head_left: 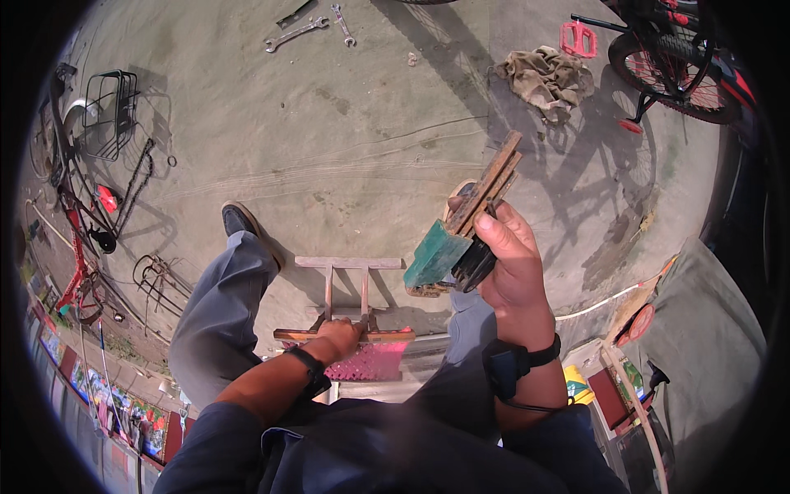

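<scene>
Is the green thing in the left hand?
No, the right hand holds the green thing, while the left hand is on the wooden frame.

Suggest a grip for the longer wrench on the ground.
Longer wrench: likely mid-shank, from above, pinching across its length. It lies flat on the ground, and the slim, straight shank runs between two wider heads. The right hand, holding a green-and-brown piece, isn't free.

2 wrenches (296, 35) on sunlit ground (329, 156), a bicycle (679, 78) and a wire basket (111, 115) suggest an outdoor bicycle workshop.
</scene>
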A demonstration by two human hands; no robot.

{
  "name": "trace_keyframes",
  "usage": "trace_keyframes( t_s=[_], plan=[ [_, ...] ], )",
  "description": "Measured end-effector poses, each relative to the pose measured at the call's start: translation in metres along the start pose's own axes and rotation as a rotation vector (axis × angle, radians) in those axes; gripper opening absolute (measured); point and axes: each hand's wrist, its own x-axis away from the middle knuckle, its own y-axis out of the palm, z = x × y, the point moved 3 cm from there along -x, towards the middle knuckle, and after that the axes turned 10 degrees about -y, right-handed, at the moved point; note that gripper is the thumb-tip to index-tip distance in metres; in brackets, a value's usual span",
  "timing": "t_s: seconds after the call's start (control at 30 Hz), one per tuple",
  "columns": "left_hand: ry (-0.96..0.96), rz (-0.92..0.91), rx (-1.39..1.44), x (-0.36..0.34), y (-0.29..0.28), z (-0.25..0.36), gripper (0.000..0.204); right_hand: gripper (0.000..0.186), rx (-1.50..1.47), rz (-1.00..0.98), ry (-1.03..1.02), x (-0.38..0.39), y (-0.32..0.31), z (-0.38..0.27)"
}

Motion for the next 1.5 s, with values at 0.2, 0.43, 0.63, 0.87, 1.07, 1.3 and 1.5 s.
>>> trace_keyframes(
  t_s=[0.2,0.43,0.63,0.87,1.07,1.3,1.5],
  plan=[
    [0.026,0.080,0.227,-0.003,-0.099,-0.003,0.064,0.032,0.023,-0.095,-0.054,-0.018,0.019,-0.009],
    [0.731,0.311,1.181,0.096,-0.251,0.011,0.073,0.022,0.072,-0.245,-0.213,-0.029,0.037,-0.007],
    [0.860,0.498,1.100,0.152,-0.240,0.035,0.060,0.021,0.138,-0.337,-0.289,-0.007,0.060,0.013],
    [0.951,0.524,1.141,0.210,-0.199,-0.019,0.041,0.024,0.121,-0.409,-0.311,0.042,0.121,0.042],
    [1.112,0.679,1.201,0.251,-0.171,-0.079,0.040,0.031,0.217,-0.558,-0.362,0.064,0.187,0.041],
    [1.174,0.697,1.316,0.270,-0.176,-0.109,0.042,0.042,-0.045,-0.551,-0.195,0.047,0.220,0.038],
    [1.071,0.734,1.383,0.266,-0.189,-0.112,0.040,0.042,-0.041,-0.577,-0.187,0.000,0.223,0.024]
  ],
)
